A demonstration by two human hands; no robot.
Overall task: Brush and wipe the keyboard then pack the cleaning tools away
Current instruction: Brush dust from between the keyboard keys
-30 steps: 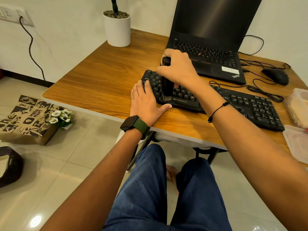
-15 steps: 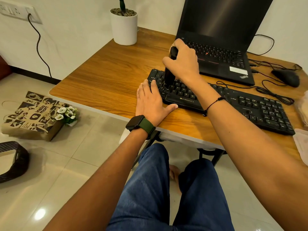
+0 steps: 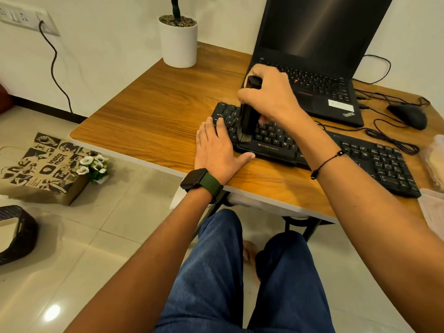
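A black keyboard (image 3: 374,159) lies across the wooden desk (image 3: 156,111) in front of a laptop. My right hand (image 3: 271,97) grips a black brush (image 3: 248,116) held upright, its pale bristles touching the keys near the keyboard's left end. My left hand (image 3: 216,147) lies flat on the desk with fingers spread, its fingertips and thumb against the keyboard's left corner. A watch with a green strap sits on that wrist.
An open black laptop (image 3: 319,44) stands behind the keyboard. A black mouse (image 3: 408,115) with loose cables lies at the right. A white plant pot (image 3: 179,42) is at the back left. Clear plastic items (image 3: 434,164) sit at the right edge. A paper bag (image 3: 40,167) lies on the floor.
The brush has swept toward me across the keys, its bristles now near the keyboard's front rows. My left hand stays in place on the keyboard's corner.
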